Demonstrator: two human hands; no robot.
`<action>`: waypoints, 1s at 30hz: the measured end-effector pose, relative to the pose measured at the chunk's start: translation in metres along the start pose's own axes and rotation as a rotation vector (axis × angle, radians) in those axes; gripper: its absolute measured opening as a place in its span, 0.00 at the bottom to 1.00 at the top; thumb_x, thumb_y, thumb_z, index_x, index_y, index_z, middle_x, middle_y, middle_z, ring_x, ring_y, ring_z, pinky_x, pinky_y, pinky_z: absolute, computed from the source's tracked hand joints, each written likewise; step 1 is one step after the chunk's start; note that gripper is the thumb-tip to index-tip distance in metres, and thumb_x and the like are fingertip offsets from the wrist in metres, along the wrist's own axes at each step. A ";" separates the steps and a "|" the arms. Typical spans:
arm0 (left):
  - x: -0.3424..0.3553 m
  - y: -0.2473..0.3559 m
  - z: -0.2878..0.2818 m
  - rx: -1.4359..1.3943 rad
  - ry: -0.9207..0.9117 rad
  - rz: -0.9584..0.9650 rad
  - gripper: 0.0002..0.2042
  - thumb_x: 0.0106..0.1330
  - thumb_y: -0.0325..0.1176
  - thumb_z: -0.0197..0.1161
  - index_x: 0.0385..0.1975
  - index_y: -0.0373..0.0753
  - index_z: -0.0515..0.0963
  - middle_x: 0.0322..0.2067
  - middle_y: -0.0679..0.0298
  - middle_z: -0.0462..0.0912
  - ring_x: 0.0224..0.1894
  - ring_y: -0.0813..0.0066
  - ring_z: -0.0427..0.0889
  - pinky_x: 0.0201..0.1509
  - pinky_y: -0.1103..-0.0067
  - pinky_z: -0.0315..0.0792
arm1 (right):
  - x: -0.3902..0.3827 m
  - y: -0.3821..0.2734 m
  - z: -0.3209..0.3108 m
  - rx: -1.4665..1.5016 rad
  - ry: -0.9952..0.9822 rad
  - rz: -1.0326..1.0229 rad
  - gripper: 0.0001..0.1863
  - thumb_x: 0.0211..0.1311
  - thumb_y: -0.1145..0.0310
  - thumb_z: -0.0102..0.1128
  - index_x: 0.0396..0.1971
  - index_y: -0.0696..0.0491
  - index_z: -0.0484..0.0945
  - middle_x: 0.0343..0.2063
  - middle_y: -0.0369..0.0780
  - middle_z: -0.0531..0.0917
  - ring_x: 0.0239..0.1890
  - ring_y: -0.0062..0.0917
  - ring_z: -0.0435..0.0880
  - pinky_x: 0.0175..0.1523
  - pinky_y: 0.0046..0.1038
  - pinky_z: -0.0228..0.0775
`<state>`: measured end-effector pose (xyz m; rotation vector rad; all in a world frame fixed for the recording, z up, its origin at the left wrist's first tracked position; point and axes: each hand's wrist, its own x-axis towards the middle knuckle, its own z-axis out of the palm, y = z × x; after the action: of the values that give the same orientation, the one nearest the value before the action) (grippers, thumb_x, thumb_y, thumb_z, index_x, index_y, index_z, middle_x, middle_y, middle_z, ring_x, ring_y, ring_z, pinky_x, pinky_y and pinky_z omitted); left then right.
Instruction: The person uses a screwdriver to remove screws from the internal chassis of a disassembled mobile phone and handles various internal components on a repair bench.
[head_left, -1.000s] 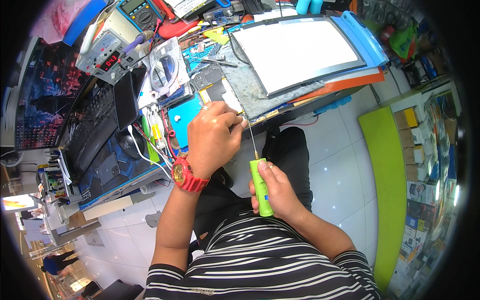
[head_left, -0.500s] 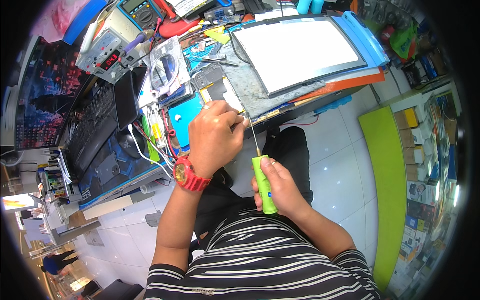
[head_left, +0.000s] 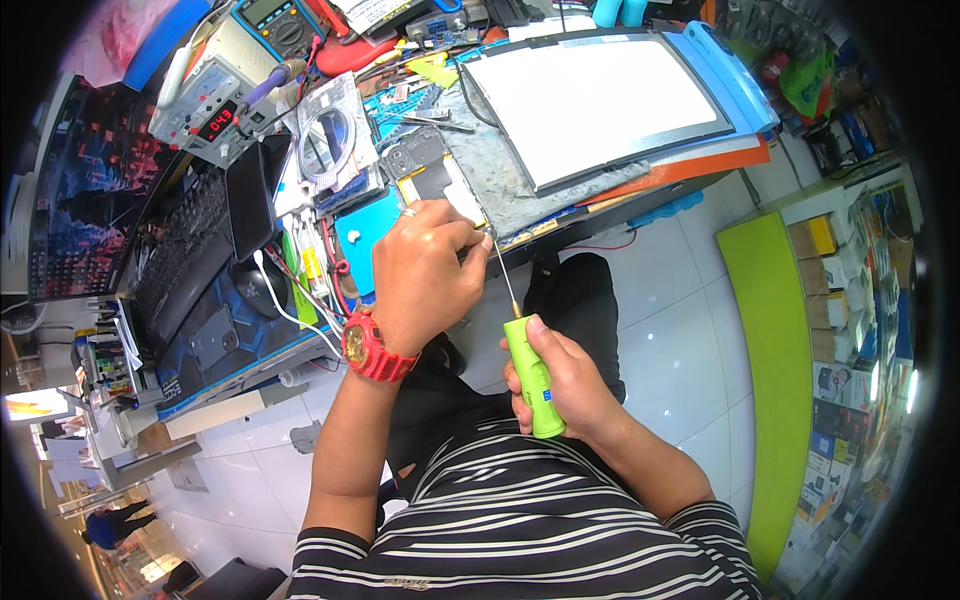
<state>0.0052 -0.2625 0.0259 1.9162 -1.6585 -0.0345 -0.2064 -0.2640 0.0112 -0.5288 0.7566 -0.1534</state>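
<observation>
My right hand (head_left: 567, 375) is wrapped round the lime-green handle (head_left: 533, 378) of a slim tool, thumb along its top. The tool's thin metal shaft (head_left: 507, 275) points up and away, its tip ending beside my left fingertips. My left hand (head_left: 432, 262) is closed in a pinch at the bench's front edge, and whatever is between the fingers is hidden. Just beyond it lies an opened smartphone (head_left: 432, 181), its dark and white insides showing and partly covered by the hand. A red watch (head_left: 376, 348) is on my left wrist.
A large panel with a white face (head_left: 605, 105) lies on a grey mat (head_left: 480, 165) at the right. Left are a blue pad (head_left: 355, 240), cables, a dark phone (head_left: 248, 205), a keyboard (head_left: 185, 225) and a power supply (head_left: 212, 105). A lime-green panel (head_left: 765, 400) stands far right.
The green handle has swung slightly down and to the right at its lower end, with my right hand following. My left hand has shifted only a little and stays pinched.
</observation>
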 end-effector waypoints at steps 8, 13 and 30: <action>0.001 0.001 0.002 0.017 0.017 0.008 0.04 0.56 0.29 0.74 0.24 0.38 0.88 0.28 0.65 0.86 0.34 0.64 0.84 0.39 0.70 0.77 | 0.001 0.001 0.000 0.014 0.002 -0.009 0.25 0.81 0.43 0.43 0.48 0.54 0.70 0.26 0.38 0.78 0.16 0.22 0.78 0.20 0.28 0.75; 0.001 0.001 0.001 0.025 0.015 0.004 0.04 0.57 0.29 0.74 0.24 0.38 0.88 0.28 0.65 0.86 0.34 0.64 0.84 0.39 0.70 0.77 | 0.001 0.002 0.001 0.023 -0.003 -0.015 0.25 0.81 0.43 0.43 0.48 0.54 0.70 0.26 0.38 0.78 0.16 0.22 0.78 0.20 0.28 0.75; 0.002 0.003 0.001 0.047 0.006 -0.002 0.05 0.57 0.30 0.73 0.23 0.38 0.87 0.27 0.64 0.84 0.35 0.62 0.83 0.40 0.68 0.76 | 0.005 0.003 0.000 -0.059 0.029 -0.036 0.28 0.82 0.42 0.39 0.51 0.57 0.69 0.26 0.39 0.76 0.16 0.23 0.77 0.21 0.28 0.75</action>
<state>0.0023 -0.2645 0.0269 1.9508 -1.6671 0.0093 -0.2028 -0.2637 0.0063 -0.5978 0.7816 -0.1724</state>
